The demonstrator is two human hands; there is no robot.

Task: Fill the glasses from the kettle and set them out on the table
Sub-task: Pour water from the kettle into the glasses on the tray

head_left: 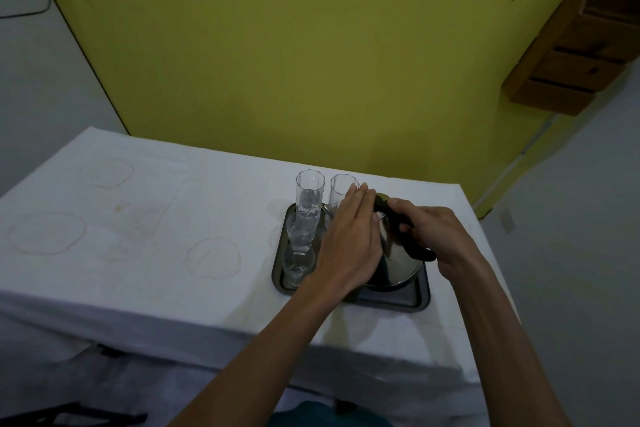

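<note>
Gripping the black handle (420, 253) from the near side, the right hand (436, 236) has its fingers curled round it, and the steel kettle (398, 256) sits on the right half of the dark tray (391, 302). The left hand (349, 236) lies flat across the kettle's top, fingers straight and together, pressing or steadying; I can't tell which.

Four glasses stand on the tray's left half. Two tall ones are at the back (310, 191) (341, 189), and two sit nearer in a line (301, 232) (298, 263). All look empty, though clear water would be hard to spot here.

So by my reading we're right at the start. No glass is filled, none is out on the white-clothed table (138, 218), and the kettle isn't tipped toward any rim. All the pouring and the setting-out lie ahead.
</note>
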